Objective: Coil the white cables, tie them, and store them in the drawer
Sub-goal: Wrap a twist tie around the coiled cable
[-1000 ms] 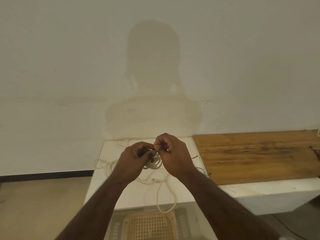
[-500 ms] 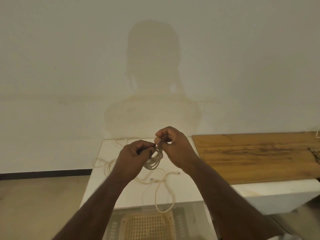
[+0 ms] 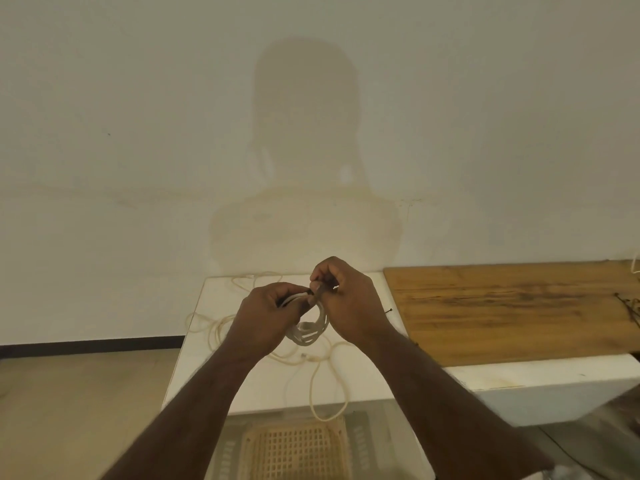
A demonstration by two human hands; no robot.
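- Left hand (image 3: 266,317) grips one side of the coiled white cable (image 3: 310,332); fingers curled round the bundle near its top.
- Right hand (image 3: 346,299) pinches a thin dark tie (image 3: 320,292) at the top of the coil, fingertips closed on it just beside the left thumb.
- Coil hangs between the two hands, held above the white desk (image 3: 363,382), not resting on it.
- Change over the last second: both hands have lifted slightly toward the wall, and the coil has opened from a tight bunch hidden between the fingers into a clear hanging loop. The right hand sat level with the left before; it now sits a little higher, working at the tie.
- Reading: coiling of this cable looks finished; the step in hand is the tying. Cannot tell whether the tie is already wrapped fully round or only started.
- Loose white cables (image 3: 221,327) lie uncoiled on the desk under and left of the hands, one loop (image 3: 329,407) drooping over the near edge. These appear to be work left to do.
- A spare dark tie (image 3: 388,311) lies on the desk just right of the right wrist.
- Wooden board (image 3: 512,306) lies on the desk to the right, well apart from the coil.
- A woven basket-like tray (image 3: 294,452) sits below the near edge; cannot tell if this is the drawer. Storing not yet begun.
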